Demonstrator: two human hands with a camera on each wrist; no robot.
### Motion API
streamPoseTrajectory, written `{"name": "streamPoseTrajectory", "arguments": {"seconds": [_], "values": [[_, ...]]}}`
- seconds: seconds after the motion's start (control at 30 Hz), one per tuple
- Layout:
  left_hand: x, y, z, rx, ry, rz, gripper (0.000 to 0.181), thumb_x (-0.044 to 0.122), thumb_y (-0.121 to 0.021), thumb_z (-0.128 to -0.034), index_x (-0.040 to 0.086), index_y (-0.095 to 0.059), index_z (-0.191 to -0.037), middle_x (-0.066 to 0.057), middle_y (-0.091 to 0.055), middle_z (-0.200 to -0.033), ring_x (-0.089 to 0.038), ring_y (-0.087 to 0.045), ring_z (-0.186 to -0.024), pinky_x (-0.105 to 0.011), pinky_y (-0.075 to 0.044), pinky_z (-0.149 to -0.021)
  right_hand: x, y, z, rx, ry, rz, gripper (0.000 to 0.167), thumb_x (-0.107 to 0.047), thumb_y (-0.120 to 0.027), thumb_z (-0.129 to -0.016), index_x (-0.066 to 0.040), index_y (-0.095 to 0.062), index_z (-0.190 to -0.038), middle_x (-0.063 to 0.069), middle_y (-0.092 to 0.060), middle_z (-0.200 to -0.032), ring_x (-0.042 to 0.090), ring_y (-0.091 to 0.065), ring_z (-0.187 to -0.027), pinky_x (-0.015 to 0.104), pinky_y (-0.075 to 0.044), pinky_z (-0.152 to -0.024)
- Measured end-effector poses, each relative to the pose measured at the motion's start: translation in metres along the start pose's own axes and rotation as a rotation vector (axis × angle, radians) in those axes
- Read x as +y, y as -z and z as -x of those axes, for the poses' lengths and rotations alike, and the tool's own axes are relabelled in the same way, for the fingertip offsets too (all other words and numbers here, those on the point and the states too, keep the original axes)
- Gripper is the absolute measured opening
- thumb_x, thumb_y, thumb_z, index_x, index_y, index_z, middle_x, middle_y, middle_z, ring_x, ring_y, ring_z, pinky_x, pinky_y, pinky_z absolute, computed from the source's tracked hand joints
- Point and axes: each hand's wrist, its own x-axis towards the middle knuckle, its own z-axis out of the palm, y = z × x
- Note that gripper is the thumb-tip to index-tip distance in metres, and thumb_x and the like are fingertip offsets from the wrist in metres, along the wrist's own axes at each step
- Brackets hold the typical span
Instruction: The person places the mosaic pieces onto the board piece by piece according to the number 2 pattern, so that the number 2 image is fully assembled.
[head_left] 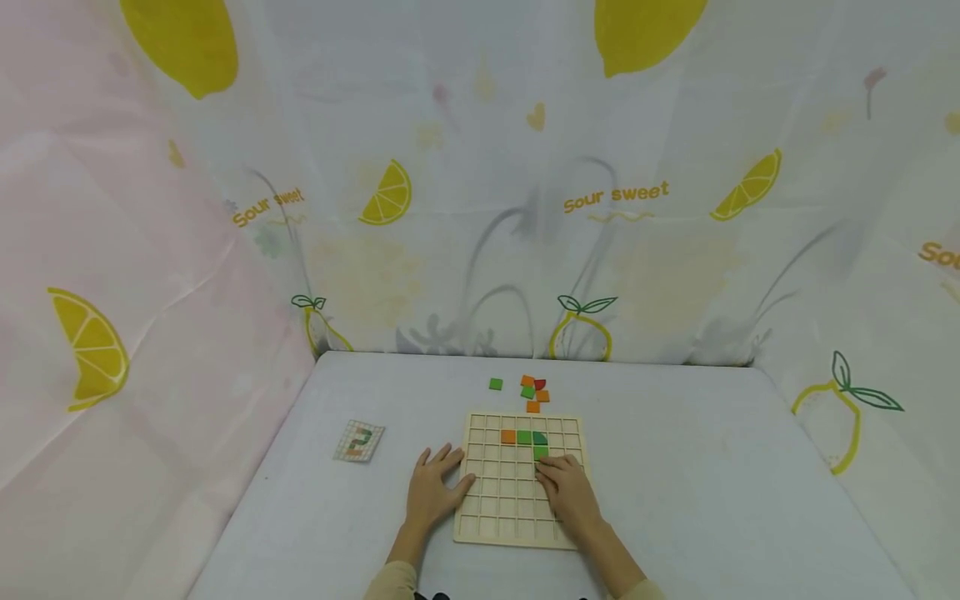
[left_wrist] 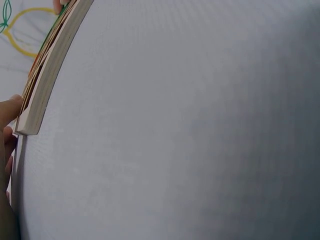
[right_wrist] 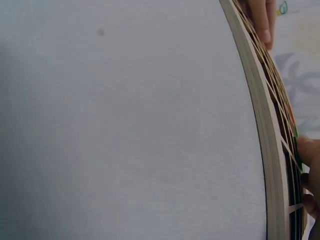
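A pale wooden grid board [head_left: 487, 504] lies flat on the table. Set in its upper cells are an orange square tile [head_left: 508, 437], a green square tile [head_left: 524, 437] and a dark green round-cornered tile [head_left: 540, 438]. Directly below the round-cornered one sits another green square tile [head_left: 541, 452]. My right hand [head_left: 572, 496] reaches over the board's right side, its fingertips touching the lower edge of that green tile. With fingers spread, my left hand [head_left: 435, 490] rests against the board's left edge, also seen in the left wrist view.
Behind the board lie loose tiles: a green square [head_left: 496, 384], several orange and green squares [head_left: 533, 407], and a red rounded piece [head_left: 540, 384]. A pattern card [head_left: 359, 441] lies left of the board. Lemon-printed cloth [head_left: 480, 208] rises behind the white table [head_left: 690, 475].
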Motion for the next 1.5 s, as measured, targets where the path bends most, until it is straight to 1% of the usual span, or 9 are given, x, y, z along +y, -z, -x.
{"name": "streamPoseTrajectory", "arguments": {"seconds": [0.2, 0.33, 0.47, 0.6, 0.9, 1.07, 1.23, 1.37, 1.5], "values": [[0.0, -0.001, 0.002, -0.012, 0.012, 0.002, 0.041, 0.024, -0.076, -0.0689, 0.0, -0.071, -0.101, -0.013, -0.071, -0.1, -0.034, -0.065, -0.1, -0.057, -0.041, -0.097, 0.01, -0.002, -0.004, 0.019, 0.095, 0.005, 0.023, -0.005, -0.075, -0.074, 0.001, -0.073, -0.095, 0.008, -0.072, -0.099, 0.015, -0.054, -0.079, 0.025, -0.052, -0.066], [0.0, -0.001, 0.002, -0.008, 0.005, 0.0, 0.041, 0.025, -0.076, -0.0691, 0.0, -0.071, -0.101, -0.013, -0.071, -0.1, -0.034, -0.065, -0.1, -0.057, -0.041, -0.097, 0.015, -0.002, -0.006, 0.037, 0.183, 0.027, 0.026, -0.008, -0.077, -0.071, 0.001, -0.073, -0.095, 0.008, -0.071, -0.102, 0.017, -0.052, -0.078, 0.03, -0.047, -0.065], [0.0, -0.001, 0.001, 0.007, 0.0, 0.001, 0.041, 0.024, -0.077, -0.0687, -0.001, -0.071, -0.101, -0.013, -0.071, -0.1, -0.034, -0.065, -0.099, -0.057, -0.041, -0.097, 0.018, -0.001, -0.008, 0.058, 0.21, 0.041, 0.027, -0.012, -0.078, -0.071, -0.002, -0.074, -0.096, 0.007, -0.071, -0.102, 0.019, -0.053, -0.078, 0.034, -0.044, -0.064], [0.0, 0.0, 0.0, 0.008, -0.003, 0.003, 0.041, 0.024, -0.077, -0.0685, -0.001, -0.071, -0.101, -0.014, -0.071, -0.1, -0.034, -0.065, -0.099, -0.057, -0.041, -0.096, 0.021, 0.0, -0.01, 0.046, 0.195, 0.036, 0.031, -0.015, -0.078, -0.071, -0.002, -0.073, -0.098, 0.008, -0.071, -0.105, 0.02, -0.054, -0.081, 0.035, -0.044, -0.065], [-0.004, 0.001, 0.001, 0.02, -0.009, -0.005, 0.042, 0.024, -0.078, -0.0673, 0.0, -0.071, -0.101, -0.014, -0.071, -0.099, -0.035, -0.066, -0.098, -0.058, -0.041, -0.096, 0.017, 0.001, -0.017, -0.046, 0.135, 0.038, 0.038, -0.023, -0.076, -0.074, -0.001, -0.071, -0.105, 0.008, -0.068, -0.112, 0.022, -0.053, -0.083, 0.032, -0.04, -0.064], [-0.005, -0.001, 0.002, 0.011, -0.007, -0.005, 0.042, 0.025, -0.077, -0.0675, 0.0, -0.071, -0.1, -0.014, -0.071, -0.099, -0.035, -0.066, -0.098, -0.057, -0.042, -0.096, 0.015, -0.005, -0.015, 0.002, 0.082, -0.024, 0.035, -0.022, -0.078, -0.073, 0.0, -0.072, -0.1, 0.009, -0.069, -0.108, 0.018, -0.051, -0.079, 0.027, -0.04, -0.064], [-0.003, -0.001, 0.001, 0.008, 0.0, 0.005, 0.042, 0.026, -0.077, -0.0684, 0.0, -0.071, -0.101, -0.014, -0.071, -0.1, -0.034, -0.065, -0.099, -0.057, -0.041, -0.097, 0.015, -0.008, -0.014, 0.064, 0.084, -0.039, 0.033, -0.018, -0.08, -0.07, 0.0, -0.073, -0.097, 0.011, -0.07, -0.106, 0.017, -0.052, -0.078, 0.03, -0.043, -0.064], [-0.003, -0.003, 0.0, 0.005, 0.007, 0.004, 0.042, 0.026, -0.077, -0.0685, 0.001, -0.071, -0.102, -0.013, -0.071, -0.101, -0.034, -0.065, -0.1, -0.056, -0.041, -0.098, 0.015, -0.006, -0.013, 0.059, 0.078, -0.031, 0.034, -0.019, -0.08, -0.07, 0.0, -0.072, -0.097, 0.01, -0.07, -0.107, 0.018, -0.053, -0.079, 0.031, -0.043, -0.064], [-0.003, -0.003, 0.001, -0.004, 0.016, 0.005, 0.042, 0.026, -0.077, -0.069, 0.002, -0.071, -0.102, -0.013, -0.071, -0.101, -0.033, -0.065, -0.101, -0.056, -0.04, -0.098, 0.017, -0.004, -0.014, 0.038, 0.067, -0.051, 0.036, -0.021, -0.08, -0.069, 0.0, -0.072, -0.098, 0.01, -0.07, -0.106, 0.016, -0.051, -0.077, 0.026, -0.041, -0.062]]}}
